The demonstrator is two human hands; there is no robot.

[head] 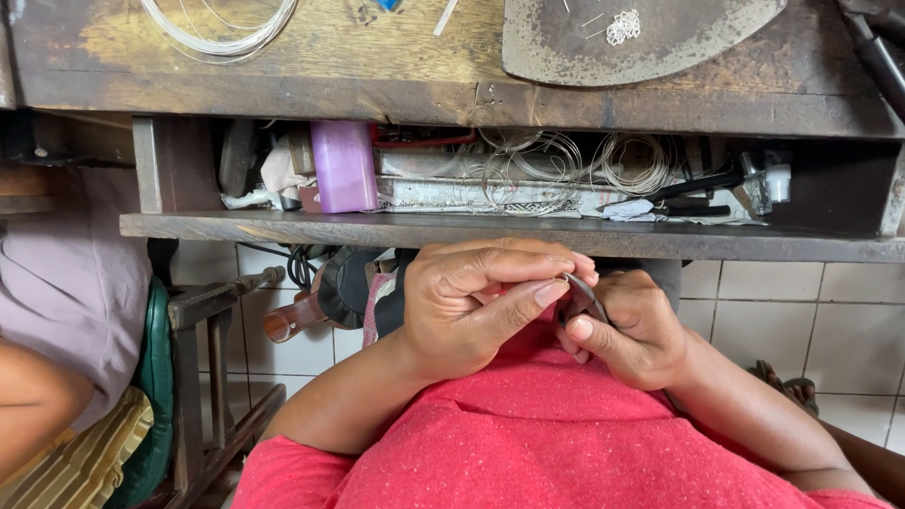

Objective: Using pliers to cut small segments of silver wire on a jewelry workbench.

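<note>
Left hand (476, 306) and right hand (627, 330) meet below the worn wooden bench shelf (283, 224), slim metal pliers (584, 294) between them. In the shelf: purple plastic cylinder (344, 166) left, thin silver wire coils (556, 168) right of it. On the benchtop above: looped wire bundle (222, 28) left, flat grey metal plate (622, 42) right.

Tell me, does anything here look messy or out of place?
The shelf under the wooden bench is crammed: loose wire coils, a purple container and tools lie jumbled together. Both hands, left hand and right hand, look ordinary.
</note>
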